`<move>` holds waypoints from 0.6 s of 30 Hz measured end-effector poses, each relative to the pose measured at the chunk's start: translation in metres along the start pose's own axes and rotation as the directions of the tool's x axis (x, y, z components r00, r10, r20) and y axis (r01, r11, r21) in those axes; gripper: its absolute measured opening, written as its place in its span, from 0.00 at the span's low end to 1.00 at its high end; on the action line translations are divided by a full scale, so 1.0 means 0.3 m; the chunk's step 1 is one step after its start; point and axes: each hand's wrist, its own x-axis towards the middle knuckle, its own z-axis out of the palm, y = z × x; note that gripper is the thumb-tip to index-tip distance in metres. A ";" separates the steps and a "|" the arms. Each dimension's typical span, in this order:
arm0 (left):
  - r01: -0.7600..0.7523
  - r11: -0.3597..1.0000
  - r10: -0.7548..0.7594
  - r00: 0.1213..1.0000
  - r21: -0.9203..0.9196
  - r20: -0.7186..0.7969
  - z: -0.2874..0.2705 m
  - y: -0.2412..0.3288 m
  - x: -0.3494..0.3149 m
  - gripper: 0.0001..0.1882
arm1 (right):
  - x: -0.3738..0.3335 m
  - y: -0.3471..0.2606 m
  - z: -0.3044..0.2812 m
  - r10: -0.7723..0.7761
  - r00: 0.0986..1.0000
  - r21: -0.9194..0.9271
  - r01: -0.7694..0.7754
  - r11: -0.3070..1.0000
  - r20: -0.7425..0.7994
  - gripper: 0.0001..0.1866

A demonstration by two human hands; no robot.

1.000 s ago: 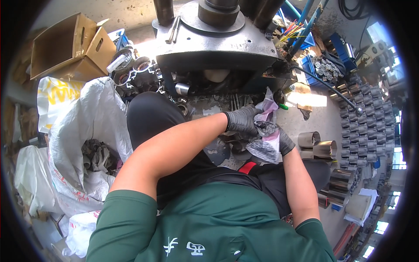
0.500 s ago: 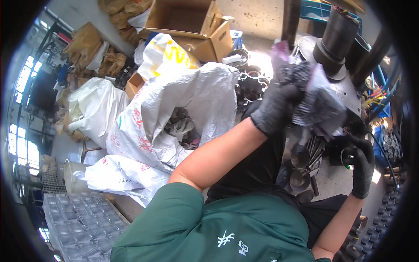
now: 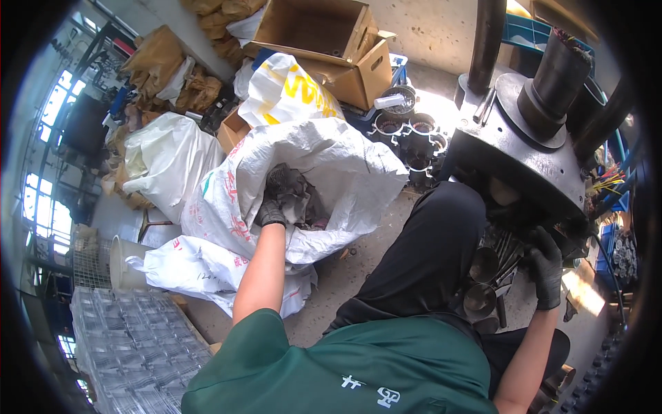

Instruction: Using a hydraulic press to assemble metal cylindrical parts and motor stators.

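My left hand point(image 3: 272, 212), in a dark glove, reaches down into a large white woven sack point(image 3: 369, 181) at left of centre. Crumpled grey rags point(image 3: 300, 200) lie inside, against the hand. Its fingers blend into the dark cloth, so their grip is hidden. My right hand point(image 3: 545, 268), also gloved in black, is low at the right by the dark underside of a round black-topped machine point(image 3: 531, 155). Its fingers look bent inward; what they hold, if anything, is lost in shadow. Long metal tools and round metal cups point(image 3: 480, 299) lie just left of it.
Behind the sack stand an open cardboard box point(image 3: 314, 27), a white bag with yellow print point(image 3: 286, 93) and clustered metal cylinders point(image 3: 417, 141). Another white sack point(image 3: 172, 162) leans at the left. Wrapped grey stacked goods point(image 3: 131, 352) fill the lower left. Black posts point(image 3: 487, 48) rise at the right.
My left hand has swung left from the machine into the sack; the crumpled cloth it held is no longer beside the machine. My right hand has shifted slightly left and its fingers have turned.
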 end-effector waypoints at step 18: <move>-0.101 0.971 0.106 0.994 0.215 -0.012 -0.405 -0.326 -0.041 0.19 | 0.007 0.590 -0.128 0.564 0.825 -0.829 -0.343 0.441 -0.041 0.37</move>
